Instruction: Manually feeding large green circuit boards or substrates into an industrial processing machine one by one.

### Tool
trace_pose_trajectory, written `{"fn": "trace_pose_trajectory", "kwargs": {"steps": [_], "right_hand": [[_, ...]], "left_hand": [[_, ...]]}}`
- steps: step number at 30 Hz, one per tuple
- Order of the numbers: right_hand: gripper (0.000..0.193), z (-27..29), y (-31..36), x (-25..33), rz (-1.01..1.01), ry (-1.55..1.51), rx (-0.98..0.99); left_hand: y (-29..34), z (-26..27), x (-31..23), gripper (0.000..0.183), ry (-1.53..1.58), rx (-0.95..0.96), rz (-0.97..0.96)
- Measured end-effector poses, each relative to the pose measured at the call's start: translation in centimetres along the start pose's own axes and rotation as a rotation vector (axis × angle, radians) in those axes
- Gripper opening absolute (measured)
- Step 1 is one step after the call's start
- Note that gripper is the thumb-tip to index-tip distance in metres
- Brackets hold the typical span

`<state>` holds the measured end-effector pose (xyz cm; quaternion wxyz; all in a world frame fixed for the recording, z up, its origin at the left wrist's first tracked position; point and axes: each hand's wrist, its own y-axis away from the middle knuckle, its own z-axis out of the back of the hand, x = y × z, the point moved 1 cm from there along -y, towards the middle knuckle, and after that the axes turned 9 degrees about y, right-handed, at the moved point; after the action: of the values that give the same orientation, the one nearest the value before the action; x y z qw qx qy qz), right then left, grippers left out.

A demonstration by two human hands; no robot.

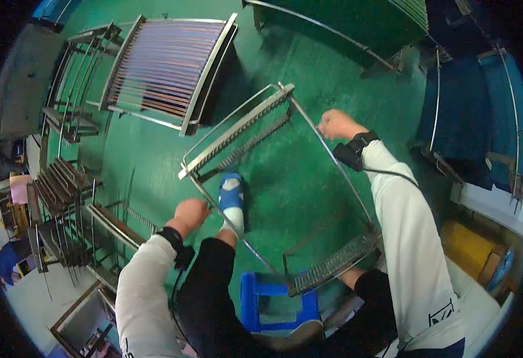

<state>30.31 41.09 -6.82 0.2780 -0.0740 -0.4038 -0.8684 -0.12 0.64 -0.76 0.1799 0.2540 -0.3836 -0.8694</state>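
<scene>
In front of me a metal rack [237, 132] stands tilted, an open frame with two toothed, slotted sides joined by thin rods. My left hand [191, 215] is closed at the rod on its left. Farther off and to the right, my right hand [338, 125] has its fingers curled round the right-hand rod. No sheets show in the slots. The lower slotted side [335, 262] of the rack lies close to my right leg.
A similar rack filled with thin strips [166, 65] stands on the green floor [273, 161] at the far left. More metal frames [65, 185] crowd the left side. A blue plastic stool [249, 301] is below me, a yellow box [470, 247] at right. My foot [231, 194] is beneath the rack.
</scene>
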Motion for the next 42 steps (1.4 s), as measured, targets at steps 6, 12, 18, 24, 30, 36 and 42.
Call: {"fn": "trace_pose_trajectory", "kwargs": {"steps": [6, 12, 18, 24, 30, 36, 42], "right_hand": [[0.027, 2.0, 0.6, 0.7, -0.135, -0.076, 0.124], [0.027, 3.1, 1.6, 2.2, 0.154, 0.351, -0.021], [0.019, 2.4, 2.6, 1.8, 0.338, 0.412, -0.288], [0.031, 2.3, 3.5, 2.4, 0.094, 0.052, -0.264], [0.043, 1.0, 2.5, 1.6, -0.231, -0.511, -0.099], [0.023, -0.9, 1.1, 0.7, -0.220, -0.615, -0.218], [0.010, -1.4, 1.3, 0.8, 0.028, -0.395, -0.458]], "left_hand": [[-0.7, 1.0, -1.2, 0.030, -0.017, -0.022, -0.041], [-0.1, 0.5, 0.1, 0.035, 0.121, -0.035, 0.001], [-0.3, 0.5, 0.0, 0.034, 0.256, -0.062, -0.019], [0.7, -0.4, -0.2, 0.036, 0.038, -0.156, -0.159], [0.1, -0.4, -1.0, 0.038, 0.039, -0.216, -0.231], [-0.1, -1.5, 0.3, 0.039, 0.252, -0.233, -0.149], [-0.5, -3.7, 1.9, 0.041, 0.425, -0.241, -0.177]]}}
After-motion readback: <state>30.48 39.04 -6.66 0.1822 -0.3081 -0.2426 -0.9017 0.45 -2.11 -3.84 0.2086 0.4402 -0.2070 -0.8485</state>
